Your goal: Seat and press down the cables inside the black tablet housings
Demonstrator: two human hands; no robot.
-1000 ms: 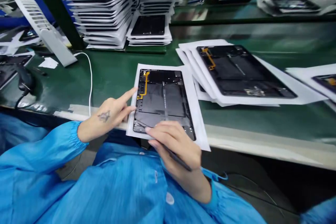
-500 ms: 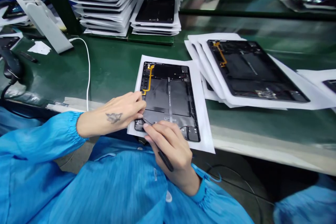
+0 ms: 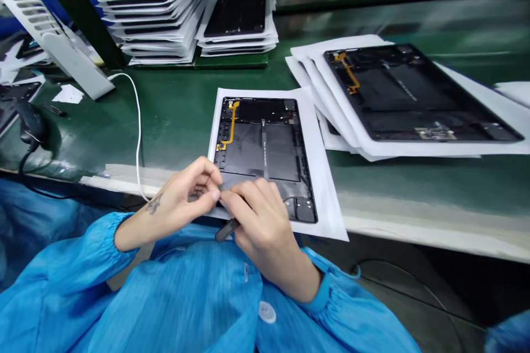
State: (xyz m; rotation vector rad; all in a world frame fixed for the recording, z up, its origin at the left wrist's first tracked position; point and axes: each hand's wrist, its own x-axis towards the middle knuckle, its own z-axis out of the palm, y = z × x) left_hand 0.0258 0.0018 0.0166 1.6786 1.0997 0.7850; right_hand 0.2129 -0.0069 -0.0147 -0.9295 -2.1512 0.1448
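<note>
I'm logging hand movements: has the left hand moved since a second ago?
Yes: judged against the orange strip, the left hand has shifted toward the bench's front edge; its index finger no longer sits by the strip.

1. You wear a bright blue smock (image 3: pixel 194 287), creased, at six o'clock in view.
2. Low on its front sits a round white button (image 3: pixel 267 312); a short pale buttonhole (image 3: pixel 245 272) lies toward eleven from it.
3. Your blue left sleeve (image 3: pixel 70 259), at eight, ends in a gathered cuff.
4. Your matching right sleeve (image 3: pixel 356 314), at five, has a thin blue tie (image 3: pixel 337 270).
5. A dark tattoo (image 3: pixel 154 204), at eight, marks the base of your left hand (image 3: pixel 188 193).
</note>
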